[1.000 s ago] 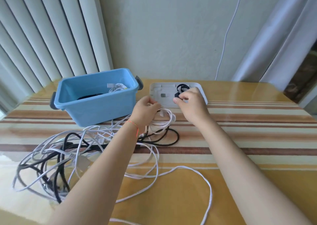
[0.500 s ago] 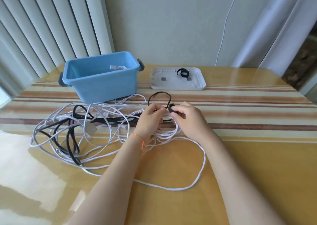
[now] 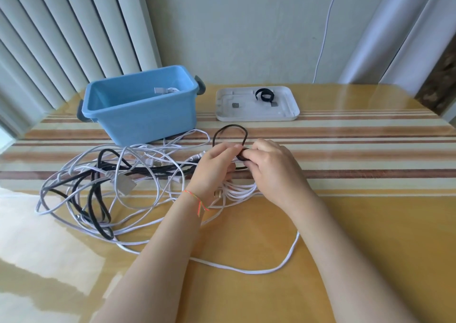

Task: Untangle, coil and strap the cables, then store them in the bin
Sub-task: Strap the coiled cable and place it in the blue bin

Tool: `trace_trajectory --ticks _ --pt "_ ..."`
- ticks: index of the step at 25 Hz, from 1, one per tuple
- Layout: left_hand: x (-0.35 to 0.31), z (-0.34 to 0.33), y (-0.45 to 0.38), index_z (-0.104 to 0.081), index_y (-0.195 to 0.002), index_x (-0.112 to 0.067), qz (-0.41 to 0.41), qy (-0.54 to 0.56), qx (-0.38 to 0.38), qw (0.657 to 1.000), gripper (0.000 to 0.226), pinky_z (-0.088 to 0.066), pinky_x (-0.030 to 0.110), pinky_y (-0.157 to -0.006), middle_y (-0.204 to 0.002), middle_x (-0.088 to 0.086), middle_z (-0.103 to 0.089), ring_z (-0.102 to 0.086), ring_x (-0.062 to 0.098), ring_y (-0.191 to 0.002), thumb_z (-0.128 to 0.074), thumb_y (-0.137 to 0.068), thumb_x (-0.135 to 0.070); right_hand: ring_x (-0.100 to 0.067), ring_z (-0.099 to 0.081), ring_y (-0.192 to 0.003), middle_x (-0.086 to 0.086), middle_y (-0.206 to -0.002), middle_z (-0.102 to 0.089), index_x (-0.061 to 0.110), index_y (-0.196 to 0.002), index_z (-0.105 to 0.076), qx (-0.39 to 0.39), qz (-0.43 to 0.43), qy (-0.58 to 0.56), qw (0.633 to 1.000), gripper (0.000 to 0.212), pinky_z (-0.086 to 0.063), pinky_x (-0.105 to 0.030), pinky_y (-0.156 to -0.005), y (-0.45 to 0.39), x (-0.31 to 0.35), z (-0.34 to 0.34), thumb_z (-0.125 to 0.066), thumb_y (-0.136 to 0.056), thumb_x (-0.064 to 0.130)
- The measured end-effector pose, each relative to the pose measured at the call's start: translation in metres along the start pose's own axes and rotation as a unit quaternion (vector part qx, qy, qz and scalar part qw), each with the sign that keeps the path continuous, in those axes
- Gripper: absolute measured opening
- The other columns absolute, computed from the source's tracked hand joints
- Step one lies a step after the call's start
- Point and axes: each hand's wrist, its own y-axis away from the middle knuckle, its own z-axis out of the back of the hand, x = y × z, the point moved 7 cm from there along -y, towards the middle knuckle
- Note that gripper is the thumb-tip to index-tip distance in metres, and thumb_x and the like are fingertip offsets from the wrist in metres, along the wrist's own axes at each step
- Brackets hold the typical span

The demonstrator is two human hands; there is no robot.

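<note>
Fingers of your left hand (image 3: pixel 217 167) w/ the right hand (image 3: pixel 267 166) pinch the black strap (image 3: pixel 243 155) on the white coil (image 3: pixel 240 189) mid-table, so pull it snug & press the end down flat.

Soft daylight fills the scene, bright and even, seemingly entering from the side of the pale vertical blinds (image 3: pixel 61 39). The glossy yellow-and-striped counter (image 3: pixel 370 224) throws back broad white glare in patches on the near side of the blue plastic bin (image 3: pixel 140 105), washing out the stripes there. A fainter sheen lies beyond the white rectangular tray (image 3: pixel 256 104). Shadows are weak and short, lying just under the tangle of white and black cables (image 3: pixel 98 187). Focus is fairly sharp throughout. Wide-angle distortion bends the blinds and the grey curtain (image 3: pixel 394 26) outward at the edges.
</note>
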Motion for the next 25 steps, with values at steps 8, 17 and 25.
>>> trace_trajectory --ticks 8,17,25 --pt "0.003 0.015 -0.005 -0.077 -0.088 -0.018 -0.045 -0.15 -0.113 0.981 0.021 -0.033 0.024 -0.051 -0.049 -0.008 -0.05 -0.039 0.007 -0.043 -0.057 -0.093 -0.017 -0.027 -0.057 -0.074 -0.002 -0.084 -0.06 0.011 -0.091 -0.072 -0.002 -0.043 0.043 0.998 0.009 -0.037 -0.033 -0.065 0.003 0.002 0.003 -0.07 -0.087 0.018" --pt "-0.004 0.012 -0.003 -0.076 -0.085 -0.018 -0.082 -0.209 -0.113 0.968 0.021 -0.032 0.023 -0.05 -0.037 -0.015 -0.044 -0.041 0.003 -0.041 -0.057 -0.093 -0.017 -0.031 -0.056 -0.092 -0.004 -0.085 -0.059 0.01 -0.071 -0.068 -0.008 -0.03 0.133 0.991 0.028 -0.04 -0.045 -0.085 0.004 0.009 0.009 -0.085 -0.065 0.031" --pt "-0.003 0.012 -0.002 -0.074 -0.076 -0.016 -0.071 -0.167 -0.094 0.979 0.014 -0.04 0.022 -0.055 -0.055 -0.009 -0.06 -0.05 0.006 -0.051 -0.061 -0.082 -0.013 -0.031 -0.055 -0.088 -0.006 -0.081 -0.059 0.009 -0.071 -0.056 -0.047 0.071 0.044 0.995 0.02 -0.042 -0.038 -0.078 0.003 0.03 0.004 -0.065 -0.069 -0.009"
